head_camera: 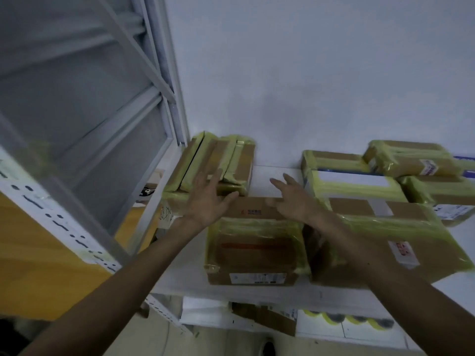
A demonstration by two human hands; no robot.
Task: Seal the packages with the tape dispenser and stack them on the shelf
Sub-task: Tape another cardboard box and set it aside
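Forearms nearest, rising from both bottom corners toward mid-frame. Left hand [208, 199] flat, fingers straight and spread, over the near corner of the taped package stack [218, 160] at centre left; nothing gripped. Right hand [293, 199] likewise opened out, fingers loosely extended, holding nothing. Contact with the plain brown box [253, 209] beneath both hands not determinable; motion blur. Brown box at frame centre on the white shelf [185, 278], between the stack and a large yellow-taped package [385, 227] at right. Front package [254, 253] just below it in frame, also taped, label toward the camera. More taped packages [411, 160] at upper right against the wall. Blurred tape rolls [359, 321] on the lower shelf, bottom right.
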